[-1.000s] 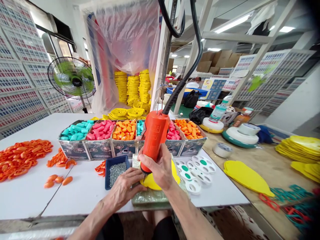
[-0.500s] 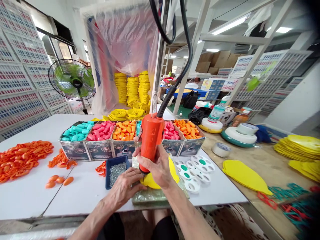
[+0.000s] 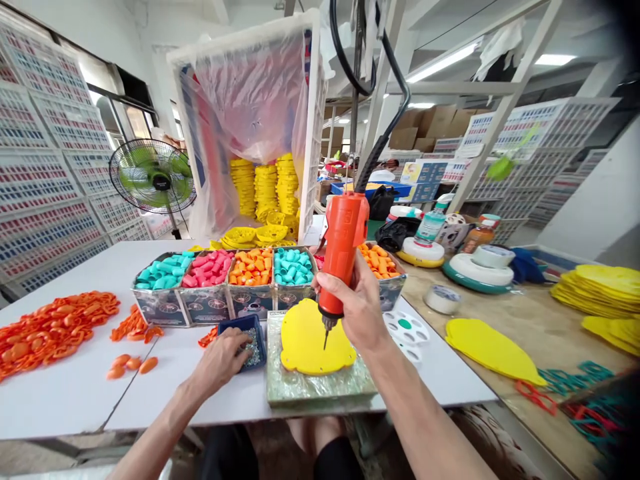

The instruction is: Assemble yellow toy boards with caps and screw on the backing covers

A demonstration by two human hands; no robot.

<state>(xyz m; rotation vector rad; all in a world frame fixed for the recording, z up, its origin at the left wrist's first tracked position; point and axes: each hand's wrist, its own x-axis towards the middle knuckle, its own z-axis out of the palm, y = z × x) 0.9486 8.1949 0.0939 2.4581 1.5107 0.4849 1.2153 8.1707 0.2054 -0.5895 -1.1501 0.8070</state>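
My right hand (image 3: 365, 307) grips an orange electric screwdriver (image 3: 343, 250) that hangs from a black cable. Its bit points down over a yellow plastic piece (image 3: 310, 340) with a scalloped edge, seemingly apart from it. The piece lies flat on a plastic-wrapped block (image 3: 320, 393). Off to the left, my left hand (image 3: 223, 357) reaches into a dark blue tray (image 3: 260, 360) of small metal screws (image 3: 254, 343). Its bent fingers are closed among the screws, and how many they pinch is too small to see.
Behind the block runs a row of boxes (image 3: 207, 307) with teal, pink and orange parts. Orange pieces (image 3: 60, 327) are heaped at left. White discs with holes (image 3: 407, 327) lie right of the block, and yellow sheets (image 3: 490, 347) farther right. A fan (image 3: 160, 180) stands at back left.
My left hand has left the yellow piece and moved left into the screw tray. The screwdriver has risen off the piece and shifted right in my right hand, uncovering most of the piece.
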